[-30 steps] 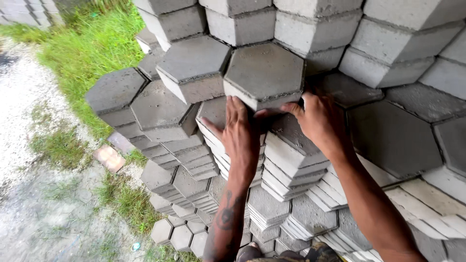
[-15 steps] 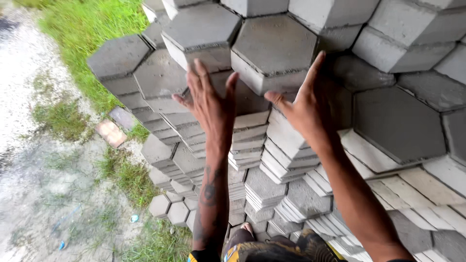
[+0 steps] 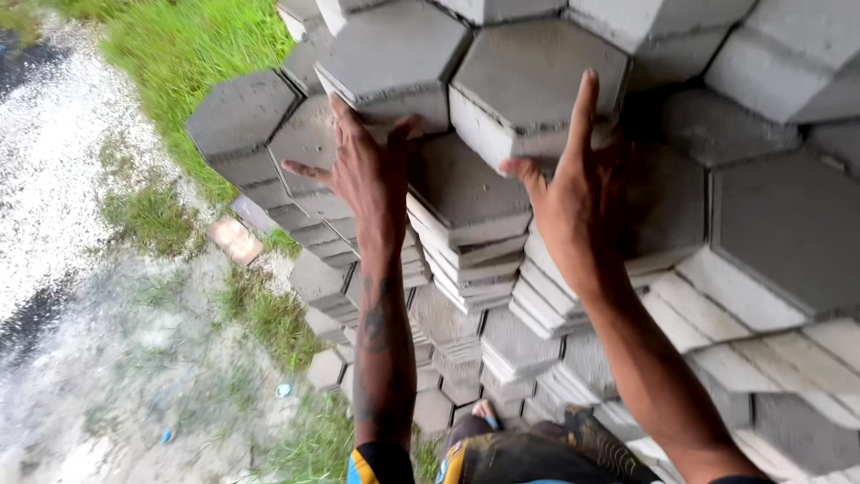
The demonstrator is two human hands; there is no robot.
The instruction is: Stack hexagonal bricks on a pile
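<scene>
A: Status on the top paver?

B: The grey hexagonal paver (image 3: 528, 85) is sitting on top of its stack in the pile (image 3: 770, 224), not lifted yet. I'm reaching both hands up at it.

A: Grip?

B: None so far. My right hand (image 3: 573, 202) is spread wide, fingers pointing up along the block's front edge, touching at most. My left hand (image 3: 367, 179) is open too, fingers splayed against the neighbouring paver (image 3: 390, 54) just to the left.

A: So nothing pulled?

B: I'm judging the pull as not begun; block is lying flat, hands empty. Lift and carry are all left.

A: Surroundings?

B: I'm standing beside the pile, gravel ground (image 3: 81, 358) and grass (image 3: 188, 54) off to my left.
</scene>
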